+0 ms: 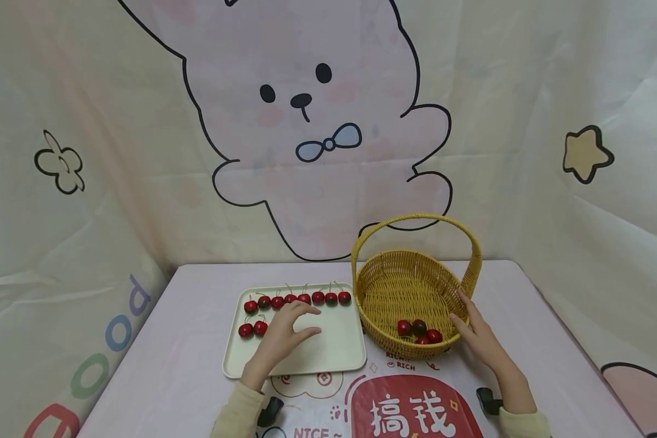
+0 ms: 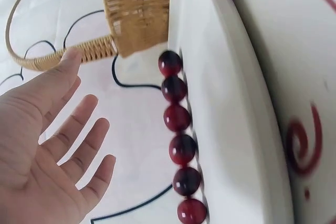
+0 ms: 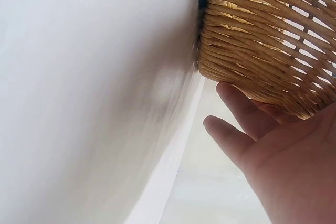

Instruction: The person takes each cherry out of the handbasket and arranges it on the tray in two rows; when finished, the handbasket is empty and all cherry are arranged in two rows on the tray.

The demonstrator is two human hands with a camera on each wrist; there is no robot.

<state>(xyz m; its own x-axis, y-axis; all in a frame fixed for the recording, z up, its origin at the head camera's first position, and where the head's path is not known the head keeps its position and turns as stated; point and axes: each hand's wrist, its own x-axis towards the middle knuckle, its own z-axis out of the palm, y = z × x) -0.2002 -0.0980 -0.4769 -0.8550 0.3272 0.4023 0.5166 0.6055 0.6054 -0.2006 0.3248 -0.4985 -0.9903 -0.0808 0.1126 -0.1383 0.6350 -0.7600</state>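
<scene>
My left hand [image 1: 283,331] hovers above a cream tray [image 1: 328,340], its thumb and fingers spread apart with nothing between them. Along the tray's far edge runs a row of dark red cherries [image 1: 318,298] with stems, and two more cherries [image 1: 260,328] lie at its left side. To the right stands a yellow wicker basket [image 1: 402,292] with a tall arched handle. Several cherries [image 1: 404,328] sit low inside it, near its front wall. My right hand [image 1: 479,337] holds the basket's right rim, thumb over the edge, fingers [image 3: 239,111] along the woven outside.
The tray's right edge stands close beside the basket. Both rest on a pale table covering [image 1: 197,328] with a red printed patch [image 1: 410,407] at the front. A fabric backdrop with a cartoon bear [image 1: 328,201] rises behind the table, and fabric walls flank both sides.
</scene>
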